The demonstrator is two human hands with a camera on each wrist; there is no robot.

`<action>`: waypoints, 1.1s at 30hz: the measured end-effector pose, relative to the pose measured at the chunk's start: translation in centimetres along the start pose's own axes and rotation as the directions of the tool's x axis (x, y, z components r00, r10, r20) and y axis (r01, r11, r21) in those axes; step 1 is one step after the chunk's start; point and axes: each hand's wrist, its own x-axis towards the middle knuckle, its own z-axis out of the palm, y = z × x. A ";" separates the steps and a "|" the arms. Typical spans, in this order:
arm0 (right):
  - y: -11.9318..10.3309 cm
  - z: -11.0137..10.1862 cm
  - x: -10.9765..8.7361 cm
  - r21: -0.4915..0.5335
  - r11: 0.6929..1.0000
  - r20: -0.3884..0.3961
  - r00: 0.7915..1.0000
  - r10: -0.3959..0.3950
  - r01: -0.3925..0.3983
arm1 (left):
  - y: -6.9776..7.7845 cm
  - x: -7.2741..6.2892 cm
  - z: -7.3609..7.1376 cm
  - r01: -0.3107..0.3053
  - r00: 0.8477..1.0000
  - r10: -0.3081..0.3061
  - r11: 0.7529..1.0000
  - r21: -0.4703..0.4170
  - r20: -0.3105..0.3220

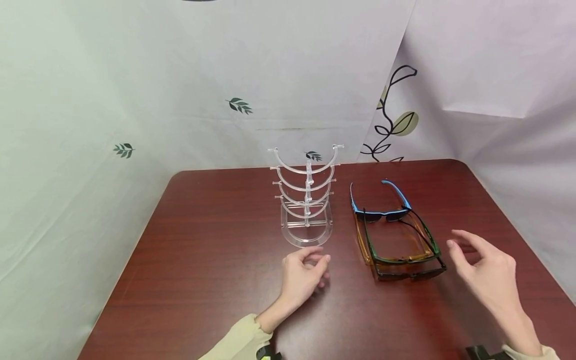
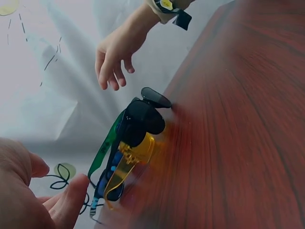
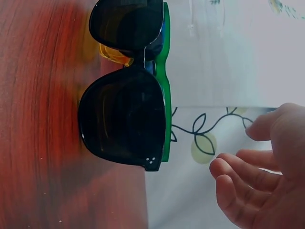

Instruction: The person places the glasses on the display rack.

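Several pairs of sunglasses lie in an overlapping pile right of the table's middle. The blue-framed sunglasses are farthest back; amber-framed glasses, green-framed glasses and black sunglasses overlap in front. To their left stands a clear display rack with curved arms, holding no glasses. My left hand hovers in front of the rack's base, fingers loosely bent, holding nothing. Just right of the pile is my right hand, thumb and fingers apart, touching no glasses. In the right wrist view the black sunglasses hide most of the others.
The dark red wooden table has a rounded back edge. Behind it and along both sides hangs a pale cloth printed with leaves.
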 end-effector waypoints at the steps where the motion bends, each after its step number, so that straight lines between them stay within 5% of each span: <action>1: 0.1 0.0 0.0 0.003 1.000 0.002 1.000 0.012 -0.012 | 0.0 0.1 0.3 0.009 1.000 -0.009 1.000 -0.008 0.003; 19: 1.9 0.1 -0.3 -0.038 0.976 0.135 0.967 0.216 -0.213 | 0.0 1.8 4.8 0.084 0.993 -0.076 0.992 -0.091 0.092; 33: 2.9 0.1 -0.6 -0.117 0.936 0.282 0.893 0.351 -0.331 | 0.1 2.5 7.1 0.165 0.982 -0.148 0.975 -0.150 0.117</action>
